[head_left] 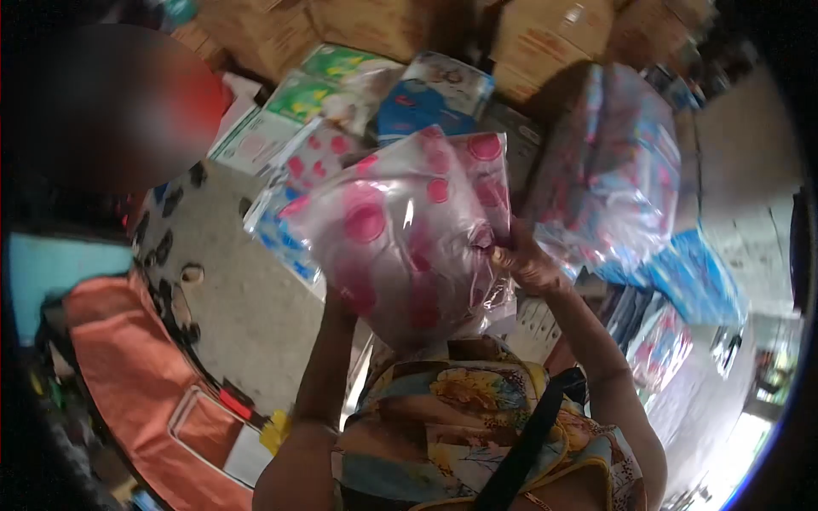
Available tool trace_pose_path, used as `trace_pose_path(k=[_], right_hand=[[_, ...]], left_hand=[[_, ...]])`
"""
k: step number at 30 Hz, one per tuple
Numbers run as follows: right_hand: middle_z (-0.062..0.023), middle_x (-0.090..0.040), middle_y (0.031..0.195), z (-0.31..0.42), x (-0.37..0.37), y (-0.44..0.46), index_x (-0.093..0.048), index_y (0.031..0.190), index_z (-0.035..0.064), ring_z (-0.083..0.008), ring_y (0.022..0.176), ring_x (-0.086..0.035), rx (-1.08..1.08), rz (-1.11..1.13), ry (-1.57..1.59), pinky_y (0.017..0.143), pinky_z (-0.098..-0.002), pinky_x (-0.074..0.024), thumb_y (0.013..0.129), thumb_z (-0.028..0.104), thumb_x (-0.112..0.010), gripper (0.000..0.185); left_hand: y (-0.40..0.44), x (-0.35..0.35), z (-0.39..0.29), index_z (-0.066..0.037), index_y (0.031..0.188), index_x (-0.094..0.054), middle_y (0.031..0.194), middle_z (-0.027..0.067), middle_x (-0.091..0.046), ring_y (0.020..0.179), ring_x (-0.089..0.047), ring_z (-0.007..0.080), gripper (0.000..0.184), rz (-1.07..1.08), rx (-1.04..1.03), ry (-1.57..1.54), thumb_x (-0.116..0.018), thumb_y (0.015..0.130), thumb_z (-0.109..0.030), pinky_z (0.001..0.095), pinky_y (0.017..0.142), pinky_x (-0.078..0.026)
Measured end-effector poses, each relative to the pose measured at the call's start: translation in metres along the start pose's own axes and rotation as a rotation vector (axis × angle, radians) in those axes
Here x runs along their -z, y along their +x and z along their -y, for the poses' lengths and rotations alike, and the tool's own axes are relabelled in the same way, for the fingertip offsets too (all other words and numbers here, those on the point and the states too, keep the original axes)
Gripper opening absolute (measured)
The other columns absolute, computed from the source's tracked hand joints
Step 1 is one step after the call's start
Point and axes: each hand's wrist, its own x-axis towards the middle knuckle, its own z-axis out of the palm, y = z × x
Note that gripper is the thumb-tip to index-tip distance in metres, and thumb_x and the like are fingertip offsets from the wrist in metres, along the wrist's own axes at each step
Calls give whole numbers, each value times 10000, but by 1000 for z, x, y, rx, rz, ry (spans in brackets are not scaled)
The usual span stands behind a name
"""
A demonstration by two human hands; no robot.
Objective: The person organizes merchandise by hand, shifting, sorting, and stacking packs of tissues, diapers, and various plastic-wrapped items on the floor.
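Head cam: R hand (528, 266) is gripping a dotted packet (383, 230) by its right edge, thumb pressing on the front, fingers curling round behind, no real gap showing. L forearm (325, 353) is reaching up to the packet's lower left; L hand itself is hiding behind it, so can't tell how far its fingers are spread or what they've got, prob. supporting the underside. Packet is sitting up in front of the wearer's chest, tilting, w/ clear wrap creasing and shining near the R thumb.

Behind it, green packs (332, 89) and a blue pack (426, 111) are lying nr. the boxes (554, 38); a blue-patterned packet (285, 223) is poking out at left. A big clear bag (618, 162) is standing just beyond the R hand, to the right. Orange bag (141, 366) is lying at lower left.

Risks, IMO: the slick wrap could be slipping under the R thumb if that pinch is carrying most of the wt.; soft contents could be sagging/folding if L support is weak; pulling hard at the creased edge could be tearing the film; swinging right could be bumping the big bag.
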Motion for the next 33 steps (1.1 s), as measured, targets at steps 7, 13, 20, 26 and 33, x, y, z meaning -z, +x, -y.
trace_pose_path(k=[7, 13, 20, 26, 33], right_hand=[[-25, -498, 881, -25, -24, 72, -348, 1107, 40, -106, 735, -480, -210, 35, -527, 621, -233, -420, 687, 103, -611, 499], [-44, -519, 818, -73, 18, 115, -402, 1047, 47, -109, 723, -507, -287, -10, -558, 612, -216, -421, 678, 24, -592, 416], [-34, -499, 847, -92, -13, 158, -366, 1089, 31, -141, 731, -506, -394, 22, -323, 660, -261, -423, 660, 58, -629, 504], [-54, -482, 900, -160, -28, 225, -333, 1123, 33, -141, 781, -487, -218, 179, -578, 696, -274, -422, 651, 96, -645, 569], [-95, -475, 963, -193, -105, 293, -240, 1200, 32, -188, 876, -474, -247, 293, -664, 744, -307, -401, 651, 121, -631, 680]], left_hand=[[-4, -18, -27, -43, 1099, -385, 955, 55, -493, 872, -487, 160, 324, -119, -177, 186, -376, 833, -228, 255, 669, -455], [-2, 6, -48, -67, 1116, -388, 1010, 49, -483, 861, -479, 138, 467, -17, 149, 164, -354, 817, -424, 279, 781, -380], [29, 73, -13, -36, 927, -521, 831, 60, -550, 724, -528, 160, 275, -336, 432, 491, -532, 760, -254, 273, 637, -440], [48, 149, -24, -39, 926, -518, 775, 26, -544, 658, -516, 149, 264, -316, 210, 182, -583, 727, -200, 277, 581, -442], [49, 240, -52, 6, 939, -487, 830, 68, -536, 717, -500, 157, 293, -344, 85, 476, -425, 822, -255, 284, 661, -429]])
